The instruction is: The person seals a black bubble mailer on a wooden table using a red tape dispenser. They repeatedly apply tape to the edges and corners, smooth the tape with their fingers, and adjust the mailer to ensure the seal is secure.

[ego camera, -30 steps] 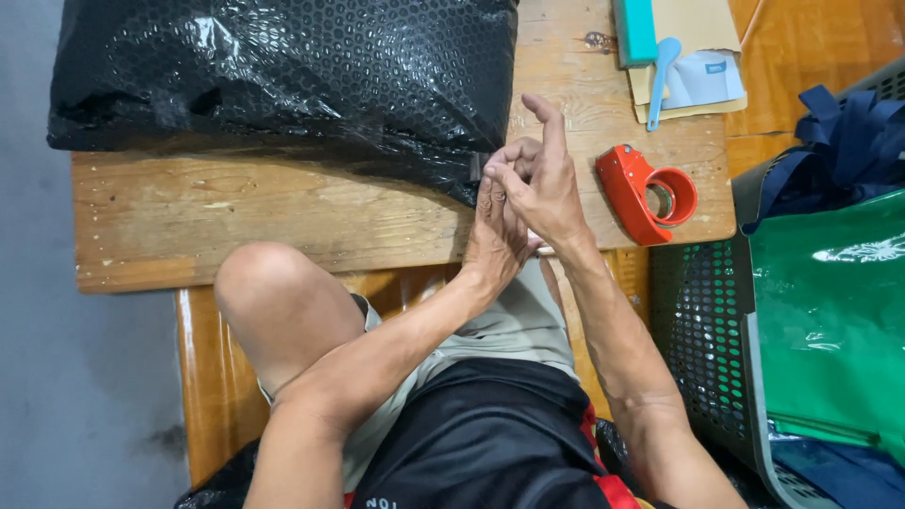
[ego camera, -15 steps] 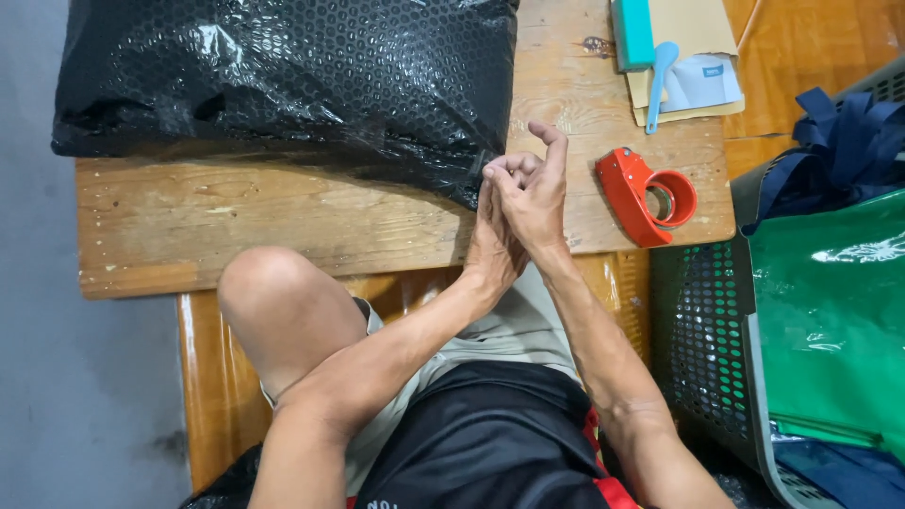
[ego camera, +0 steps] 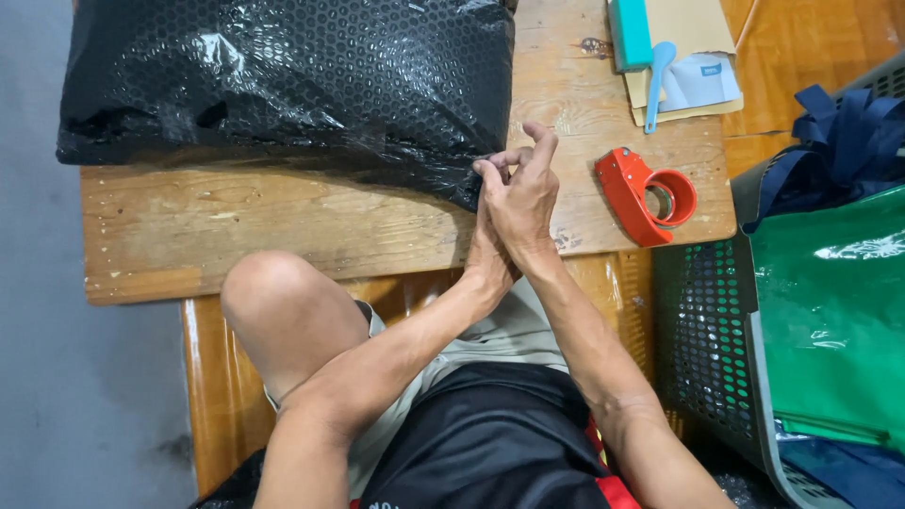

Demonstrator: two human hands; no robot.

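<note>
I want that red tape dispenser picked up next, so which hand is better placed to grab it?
Right. The right hand is on the side of the red tape dispenser, while the left hand sits behind it, farther off, by the black bubble-wrapped parcel.

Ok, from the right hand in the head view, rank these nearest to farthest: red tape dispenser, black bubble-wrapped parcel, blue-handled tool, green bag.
1. black bubble-wrapped parcel, at the right hand, just left.
2. red tape dispenser, right, on the table.
3. blue-handled tool, upper right, on envelopes.
4. green bag, far right, in the basket.

Both hands meet at the near corner of the black bubble-wrapped parcel (ego camera: 292, 85): right hand (ego camera: 524, 203) over left hand (ego camera: 485, 254), fingertips pinching the wrap. Just right of the pinch lies a red plastic tape dispenser (ego camera: 644, 195) on the wooden table (ego camera: 264, 231).
</note>
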